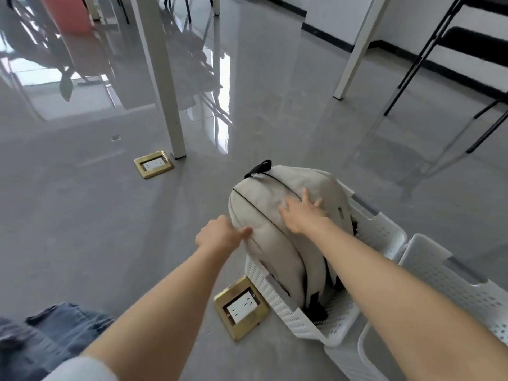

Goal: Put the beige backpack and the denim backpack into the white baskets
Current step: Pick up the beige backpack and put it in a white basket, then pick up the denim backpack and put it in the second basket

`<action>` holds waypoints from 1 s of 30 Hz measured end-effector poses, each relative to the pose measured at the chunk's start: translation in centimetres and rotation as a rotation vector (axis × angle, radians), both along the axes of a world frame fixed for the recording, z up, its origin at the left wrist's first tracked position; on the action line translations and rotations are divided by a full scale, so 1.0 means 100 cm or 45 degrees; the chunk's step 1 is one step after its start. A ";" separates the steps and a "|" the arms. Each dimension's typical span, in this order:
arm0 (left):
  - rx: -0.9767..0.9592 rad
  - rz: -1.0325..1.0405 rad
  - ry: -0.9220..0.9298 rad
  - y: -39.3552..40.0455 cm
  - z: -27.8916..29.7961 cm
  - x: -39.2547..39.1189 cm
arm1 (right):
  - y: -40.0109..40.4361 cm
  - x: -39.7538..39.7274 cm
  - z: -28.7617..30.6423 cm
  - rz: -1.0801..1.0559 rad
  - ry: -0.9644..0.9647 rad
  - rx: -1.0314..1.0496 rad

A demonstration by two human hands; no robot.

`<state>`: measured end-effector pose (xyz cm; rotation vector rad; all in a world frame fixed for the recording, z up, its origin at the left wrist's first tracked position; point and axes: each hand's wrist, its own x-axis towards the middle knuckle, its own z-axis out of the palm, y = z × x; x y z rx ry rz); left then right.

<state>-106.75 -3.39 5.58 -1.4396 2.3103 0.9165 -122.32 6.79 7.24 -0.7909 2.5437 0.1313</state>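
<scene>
Head view: the beige backpack [277, 215] stands upright in the nearer white basket [308, 317], its lower part down between the walls and its bulging top rising well above the rim. The right hand [302, 213] lies flat on the upper face of the bag with fingers spread, pressing rather than gripping. The left hand [220, 235] is at the bag's left edge, thumb on the fabric and fingers curled round the side — it looks like a loose pinch of the seam, though the fingers are hidden behind the bag.

A second white basket [439, 273] sits touching the first on its right, and it appears empty as far as the view reaches. The denim backpack [41, 334] lies on the floor [110, 229] at lower left, well apart from both baskets.

So roughly half is done — the beige bag is in and only being settled; the denim one is untouched.
</scene>
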 end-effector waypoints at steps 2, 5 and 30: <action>0.302 -0.075 -0.065 -0.023 0.007 0.028 | -0.009 0.025 0.010 0.172 0.121 -0.052; 0.466 -0.189 -0.127 -0.045 0.016 0.079 | -0.017 0.074 0.018 0.431 0.159 -0.302; -0.394 1.409 0.090 0.012 -0.094 0.497 | -0.127 0.399 -0.125 0.845 -0.682 -0.123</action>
